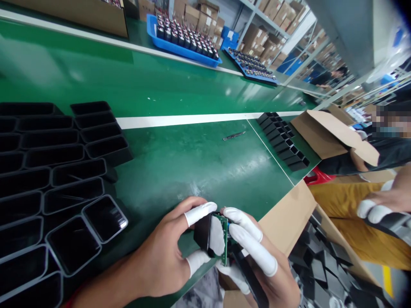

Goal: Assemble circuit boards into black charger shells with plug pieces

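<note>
Near the front edge of the green bench, my left hand (157, 261) grips a black plastic housing (201, 234) between thumb and fingers. My right hand (272, 269) is closed on a green circuit board (225, 246), which stands at the housing's right side. A light grey pad or paste-like patch (217, 236) covers the board's left face, and its lower part cannot be made out. From the right hand a long black piece (252, 278) slants down toward me. White finger cots cover several fingertips on both hands.
Rows of open black cases (69, 154) fill the left of the bench. Tweezers (234, 136) lie beyond my hands, with more black cases (282, 141) further right. A blue tray (189, 53) of components stands behind. At right are an open carton (298, 203) of black parts and a co-worker's hand (385, 205).
</note>
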`<state>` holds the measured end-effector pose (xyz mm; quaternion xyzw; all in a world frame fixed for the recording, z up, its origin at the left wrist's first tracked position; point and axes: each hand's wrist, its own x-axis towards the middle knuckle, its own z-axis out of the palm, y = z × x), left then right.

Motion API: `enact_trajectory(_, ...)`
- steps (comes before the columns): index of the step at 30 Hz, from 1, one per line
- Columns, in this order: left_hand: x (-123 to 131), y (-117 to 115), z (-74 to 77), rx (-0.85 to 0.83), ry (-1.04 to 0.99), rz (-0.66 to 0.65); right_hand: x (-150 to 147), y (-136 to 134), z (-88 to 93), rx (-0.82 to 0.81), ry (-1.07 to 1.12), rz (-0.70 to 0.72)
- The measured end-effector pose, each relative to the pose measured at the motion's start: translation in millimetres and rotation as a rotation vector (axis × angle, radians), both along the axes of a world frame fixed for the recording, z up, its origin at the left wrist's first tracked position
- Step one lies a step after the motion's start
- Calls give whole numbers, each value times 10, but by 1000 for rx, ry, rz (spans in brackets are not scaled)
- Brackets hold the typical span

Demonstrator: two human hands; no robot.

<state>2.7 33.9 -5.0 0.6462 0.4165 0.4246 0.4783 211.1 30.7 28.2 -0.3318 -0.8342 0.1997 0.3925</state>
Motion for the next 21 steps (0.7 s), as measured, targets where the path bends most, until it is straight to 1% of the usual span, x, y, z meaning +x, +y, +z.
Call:
enact_trajectory(2, -2, -6, -2, -2, -8, 2, 10, -1, 11, 12, -14, 6)
enact_trajectory(8, 1, -14, -23, -18, -4, 8, -1, 10, 63, -82, -53, 35)
enact_trajectory(13, -12, -3, -5, 26, 27, -17, 11, 3, 73, -47, -71, 2)
enact_trajectory(16, -17, 2, 9, 25, 9, -15, -1, 4, 62, -26, -79, -13)
enact_trajectory(21, -15, 0, 12, 23, -20, -29, -26, 18, 26, -19, -52, 11)
